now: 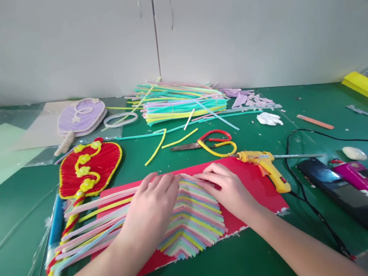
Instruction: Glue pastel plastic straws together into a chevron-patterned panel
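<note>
Two half-curled hands, left hand (154,200) and right hand (227,187), on striped strips (196,215) atop a red sheet (255,183), can't tell if pinching; green table (244,263) around that sheet, pale panels (244,26) behind it.

Near the back edge of my table (241,266) lies a stem pile (183,106), scissors (201,144) before it. Left, a far fan (81,117) behind a near fan (102,171). Before me, a strip panel (194,213) on a sheet (254,183); rightward, a glue gun (265,163), then a phone (348,200).
</note>
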Motion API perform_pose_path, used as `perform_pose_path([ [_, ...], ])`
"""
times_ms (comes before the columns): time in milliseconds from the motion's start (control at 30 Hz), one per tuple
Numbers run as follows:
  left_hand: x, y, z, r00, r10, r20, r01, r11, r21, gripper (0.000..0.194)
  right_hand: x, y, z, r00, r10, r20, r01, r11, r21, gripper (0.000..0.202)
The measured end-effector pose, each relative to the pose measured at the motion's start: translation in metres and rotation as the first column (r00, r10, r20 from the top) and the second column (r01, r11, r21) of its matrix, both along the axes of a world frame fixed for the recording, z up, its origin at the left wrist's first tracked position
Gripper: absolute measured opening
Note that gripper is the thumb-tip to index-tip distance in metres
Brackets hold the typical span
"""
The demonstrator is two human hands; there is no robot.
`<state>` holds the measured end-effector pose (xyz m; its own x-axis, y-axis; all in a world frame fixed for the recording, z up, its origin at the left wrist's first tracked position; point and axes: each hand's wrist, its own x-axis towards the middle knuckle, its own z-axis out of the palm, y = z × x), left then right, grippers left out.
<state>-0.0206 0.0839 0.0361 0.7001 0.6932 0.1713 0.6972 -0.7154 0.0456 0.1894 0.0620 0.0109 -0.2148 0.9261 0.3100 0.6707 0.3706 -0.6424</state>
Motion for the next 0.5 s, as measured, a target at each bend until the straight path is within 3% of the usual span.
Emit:
perform_pose_path([
  [167, -0.003, 0.026, -0.002, 0.961, 0.141, 0.238, -0.095, 0.976, -0.196, 0.031, -0.001, 0.0, 0.0, 1.0, -0.009, -0.002, 0.009, 0.999, 0.035, 0.019],
  [500, 0.003, 0.029, -0.008, 0.941, 0.175, 0.289, -0.108, 0.966, -0.233, 0.023, -0.001, 0.001, -0.002, 1.0, 0.0, -0.005, 0.001, 0.999, 0.051, 0.019],
])
